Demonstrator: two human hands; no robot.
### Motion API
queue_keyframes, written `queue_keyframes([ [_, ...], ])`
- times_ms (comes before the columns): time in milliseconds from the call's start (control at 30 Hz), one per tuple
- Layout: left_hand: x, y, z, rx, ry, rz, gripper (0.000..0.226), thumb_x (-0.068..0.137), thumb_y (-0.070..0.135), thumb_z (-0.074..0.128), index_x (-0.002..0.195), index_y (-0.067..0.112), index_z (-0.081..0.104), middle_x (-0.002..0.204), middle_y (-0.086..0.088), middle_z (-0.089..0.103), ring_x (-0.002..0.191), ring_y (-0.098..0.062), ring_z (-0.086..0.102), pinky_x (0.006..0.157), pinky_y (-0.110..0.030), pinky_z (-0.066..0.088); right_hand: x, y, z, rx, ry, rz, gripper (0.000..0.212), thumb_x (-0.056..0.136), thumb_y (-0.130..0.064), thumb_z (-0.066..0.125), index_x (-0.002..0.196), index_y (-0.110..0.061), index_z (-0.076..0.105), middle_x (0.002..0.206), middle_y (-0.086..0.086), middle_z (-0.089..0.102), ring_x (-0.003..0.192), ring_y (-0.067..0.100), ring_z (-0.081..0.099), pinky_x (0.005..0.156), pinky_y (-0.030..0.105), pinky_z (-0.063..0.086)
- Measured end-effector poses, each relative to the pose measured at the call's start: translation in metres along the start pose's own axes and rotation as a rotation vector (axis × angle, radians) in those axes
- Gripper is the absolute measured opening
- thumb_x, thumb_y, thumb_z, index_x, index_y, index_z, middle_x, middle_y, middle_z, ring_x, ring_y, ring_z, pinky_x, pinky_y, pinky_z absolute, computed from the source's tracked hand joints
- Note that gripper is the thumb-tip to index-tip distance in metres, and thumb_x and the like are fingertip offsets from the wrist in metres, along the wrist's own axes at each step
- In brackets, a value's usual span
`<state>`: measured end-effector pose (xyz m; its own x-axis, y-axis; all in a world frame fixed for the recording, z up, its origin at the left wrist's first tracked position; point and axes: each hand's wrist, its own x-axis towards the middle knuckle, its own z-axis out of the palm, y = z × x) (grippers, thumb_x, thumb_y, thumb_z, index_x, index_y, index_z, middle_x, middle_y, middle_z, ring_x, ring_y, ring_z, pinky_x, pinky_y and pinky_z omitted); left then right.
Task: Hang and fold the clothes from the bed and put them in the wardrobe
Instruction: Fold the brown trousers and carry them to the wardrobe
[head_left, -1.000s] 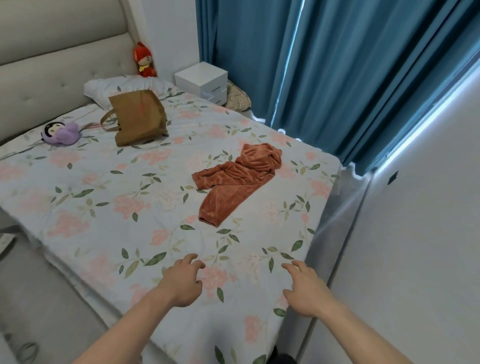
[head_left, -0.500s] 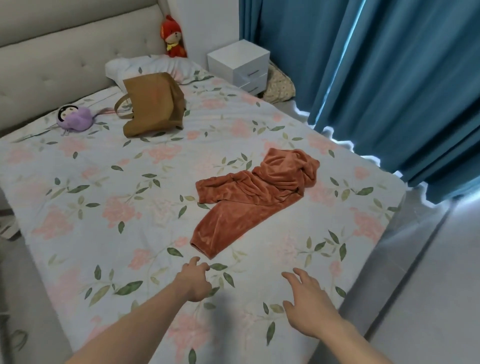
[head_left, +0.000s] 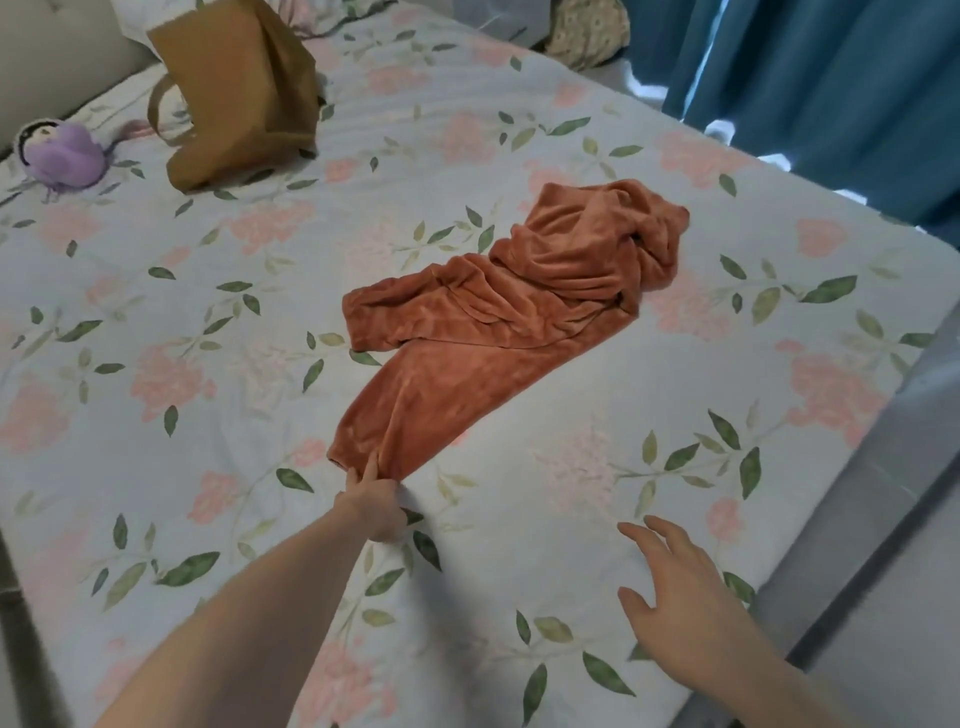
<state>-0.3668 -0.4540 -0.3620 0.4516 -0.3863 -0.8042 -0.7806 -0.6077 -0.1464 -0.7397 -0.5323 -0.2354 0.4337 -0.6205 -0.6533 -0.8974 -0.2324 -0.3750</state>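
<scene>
The left hand (head_left: 375, 503) pinches the near hem of the rust-coloured garment (head_left: 498, 317) — its grip closed on the fabric. The right hand (head_left: 685, 608) hovers over the floral bed (head_left: 571, 519), fingers spread — holding nothing.

We now lean in closer over the bed, our left hand (head_left: 375, 503), which hovered free a moment ago, pinching the near cuff of the rust-coloured fleece trousers (head_left: 498, 312), our right hand (head_left: 685, 608) spread wider.

Single head cam, worn high, looking fwd and steeply down over bed (head_left: 519, 519) from its foot end; close to near edge, curtain (head_left: 831, 78) upper right.
</scene>
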Motion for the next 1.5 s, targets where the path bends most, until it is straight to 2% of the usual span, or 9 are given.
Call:
queue_keyframes([
  [167,-0.034,0.019,-0.027,-0.386,0.428,0.214,0.026,0.086,0.031,0.061,0.109,0.019,0.068,0.114,-0.003,0.066,0.107,-0.027,0.063,0.082,-0.031,0.047,-0.012,0.016,0.011,0.045,-0.015,0.052,0.062,0.101,-0.039,0.050,0.155,-0.039,0.020,0.165,-0.009,0.010,0.148,0.018,0.028,0.117,0.034,0.034],
  [333,-0.152,0.038,-0.106,-0.916,0.619,0.397,0.024,0.073,0.000,0.060,0.064,0.021,0.053,0.056,0.013,0.056,0.055,-0.013,0.055,0.054,-0.030,0.047,-0.049,-0.009,-0.001,0.094,0.033,0.040,0.064,0.100,-0.037,0.053,0.156,-0.038,0.021,0.165,-0.009,0.013,0.148,0.016,0.027,0.116,0.031,0.035],
  [800,-0.536,-0.153,-0.190,-0.950,0.529,1.213,0.042,0.079,-0.025,0.047,0.064,0.014,0.041,0.058,-0.001,0.045,0.074,-0.015,0.051,0.074,-0.022,0.040,-0.227,-0.214,-0.027,0.315,0.452,-0.041,0.112,0.078,-0.041,0.083,0.161,-0.026,0.009,0.162,0.001,0.025,0.145,0.026,0.036,0.111,0.044,0.044],
  [1033,-0.656,-0.289,-0.169,-0.871,0.520,1.506,0.048,0.071,-0.037,0.039,0.064,0.011,0.043,0.064,0.002,0.044,0.059,0.000,0.053,0.066,-0.007,0.043,-0.316,-0.333,0.034,0.497,0.778,-0.099,0.092,0.072,-0.075,0.073,0.148,-0.040,0.034,0.142,-0.012,0.053,0.121,0.003,0.054,0.095,0.039,0.056],
  [1100,-0.679,-0.325,-0.162,-0.867,0.564,1.538,0.048,0.070,-0.038,0.039,0.066,0.010,0.044,0.066,-0.006,0.046,0.060,0.000,0.059,0.064,-0.008,0.044,-0.344,-0.360,0.052,0.583,0.814,-0.030,0.067,0.093,-0.052,0.067,0.146,-0.057,0.027,0.149,-0.012,0.047,0.136,0.012,0.046,0.107,0.039,0.047],
  [1200,-0.693,-0.367,-0.158,-0.950,0.648,1.490,0.044,0.073,-0.036,0.044,0.071,0.008,0.048,0.072,-0.004,0.061,0.067,-0.005,0.067,0.062,-0.015,0.050,-0.386,-0.399,0.068,0.431,0.719,-0.067,0.021,0.094,-0.019,0.058,0.095,-0.038,0.067,0.095,-0.007,0.073,0.093,0.021,0.071,0.078,0.040,0.059],
  [1300,-0.672,-0.404,-0.158,-0.977,0.816,1.277,0.018,0.089,-0.001,0.067,0.101,0.010,0.062,0.096,0.016,0.070,0.091,-0.003,0.068,0.079,-0.027,0.055,-0.425,-0.434,0.072,0.436,0.693,-0.110,0.045,0.087,-0.005,0.045,0.105,-0.034,0.075,0.094,-0.013,0.070,0.091,0.013,0.067,0.071,0.025,0.051],
  [1400,-0.642,-0.439,-0.140,-0.870,0.774,0.929,0.072,0.091,0.048,0.068,0.153,0.034,0.032,0.150,0.008,0.047,0.135,-0.012,0.048,0.113,-0.036,0.042,-0.456,-0.460,0.070,0.567,0.723,-0.181,0.046,0.089,-0.001,0.043,0.106,-0.029,0.075,0.092,-0.012,0.072,0.094,0.014,0.068,0.072,0.025,0.052],
  [1500,-0.624,-0.452,-0.081,-0.808,0.696,0.777,0.082,0.096,0.051,0.060,0.159,0.030,0.011,0.163,0.001,0.028,0.144,-0.019,0.036,0.114,-0.035,0.033,-0.487,-0.486,0.065,0.874,0.690,-0.166,0.038,0.097,-0.002,0.042,0.096,-0.029,0.069,0.094,-0.003,0.071,0.090,0.014,0.067,0.068,0.025,0.051],
])
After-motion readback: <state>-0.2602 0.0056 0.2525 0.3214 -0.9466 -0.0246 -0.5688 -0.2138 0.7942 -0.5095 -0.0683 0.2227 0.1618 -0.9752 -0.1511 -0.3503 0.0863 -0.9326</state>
